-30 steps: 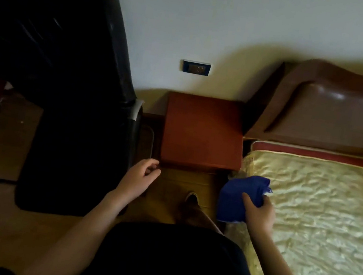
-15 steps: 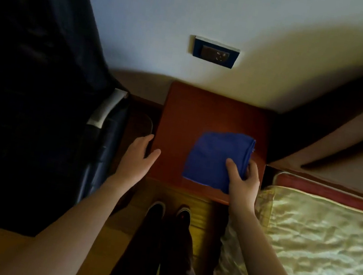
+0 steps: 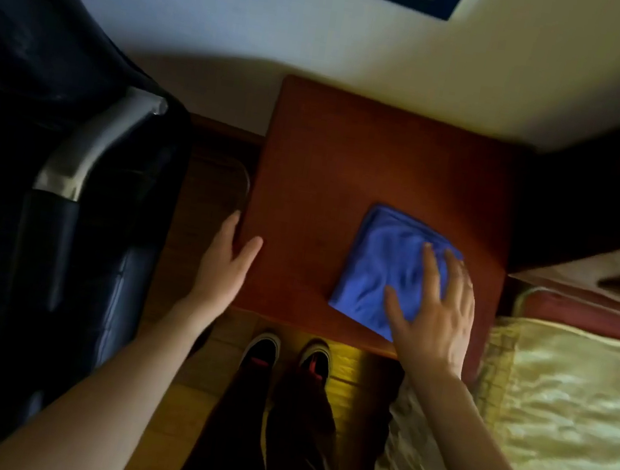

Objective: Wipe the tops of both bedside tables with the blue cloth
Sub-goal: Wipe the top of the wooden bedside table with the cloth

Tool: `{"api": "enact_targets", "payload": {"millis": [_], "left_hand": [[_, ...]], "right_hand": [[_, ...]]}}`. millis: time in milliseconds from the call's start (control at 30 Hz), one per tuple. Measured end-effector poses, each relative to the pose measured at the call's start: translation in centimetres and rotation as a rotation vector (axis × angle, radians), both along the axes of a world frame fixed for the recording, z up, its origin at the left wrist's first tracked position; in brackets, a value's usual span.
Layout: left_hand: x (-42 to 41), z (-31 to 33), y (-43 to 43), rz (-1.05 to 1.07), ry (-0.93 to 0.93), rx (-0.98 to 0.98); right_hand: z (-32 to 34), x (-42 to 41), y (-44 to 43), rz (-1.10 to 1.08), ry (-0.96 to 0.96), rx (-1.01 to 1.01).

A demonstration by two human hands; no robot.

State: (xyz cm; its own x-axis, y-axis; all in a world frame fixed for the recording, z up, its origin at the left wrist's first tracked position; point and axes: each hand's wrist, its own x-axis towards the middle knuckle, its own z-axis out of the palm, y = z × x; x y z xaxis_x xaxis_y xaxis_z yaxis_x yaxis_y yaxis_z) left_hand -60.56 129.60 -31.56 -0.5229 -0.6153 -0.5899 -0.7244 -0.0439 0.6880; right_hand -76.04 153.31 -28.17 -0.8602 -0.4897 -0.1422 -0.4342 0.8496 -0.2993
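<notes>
Standing between a dark chair and the bed, we press our right hand, fingers spread flat, on the blue cloth near the wooden bedside table's front right corner, while our left hand rests loose-fingered against its left edge.

The far and left parts of the reddish-brown wooden worktop lie bare. A black leather chair with a chrome armrest crowds its left side, the white wall its back, and the yellow quilted bed its right.
</notes>
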Motion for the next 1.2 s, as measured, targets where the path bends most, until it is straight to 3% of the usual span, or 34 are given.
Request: {"api": "enact_targets", "payload": {"millis": [67,167,400,600,733,867,1033,1200], "left_hand": [[-0.5,-0.3,0.0,0.055,0.038,0.003],[-0.3,-2.0,0.4,0.109,0.068,-0.042],[0.2,-3.6,0.1,0.202,0.132,-0.023],[0.1,-3.9,0.0,0.184,0.114,-0.054],[0.0,-4.2,0.0,0.193,0.125,-0.075],[0.0,-4.3,0.2,0.19,0.143,-0.099],[-0.1,-4.2,0.3,0.23,0.139,-0.097],[-0.1,-3.8,0.4,0.24,0.157,-0.074]], "right_hand": [[-1.9,-0.7,-2.0,0.178,-0.014,0.091],[-4.9,-0.8,-3.5,0.218,-0.01,0.174],[-6.1,1.5,-4.6,0.432,0.07,0.151],[-5.9,-2.5,-11.1,0.502,0.076,0.127],[-6.4,-7.0,-18.7,0.586,0.093,-0.014],[-6.7,-9.7,-22.8,0.46,0.119,-0.008],[-6.2,-5.0,-18.4,0.438,0.081,-0.022],[-5.2,5.3,-8.3,0.521,-0.101,0.001]]}}
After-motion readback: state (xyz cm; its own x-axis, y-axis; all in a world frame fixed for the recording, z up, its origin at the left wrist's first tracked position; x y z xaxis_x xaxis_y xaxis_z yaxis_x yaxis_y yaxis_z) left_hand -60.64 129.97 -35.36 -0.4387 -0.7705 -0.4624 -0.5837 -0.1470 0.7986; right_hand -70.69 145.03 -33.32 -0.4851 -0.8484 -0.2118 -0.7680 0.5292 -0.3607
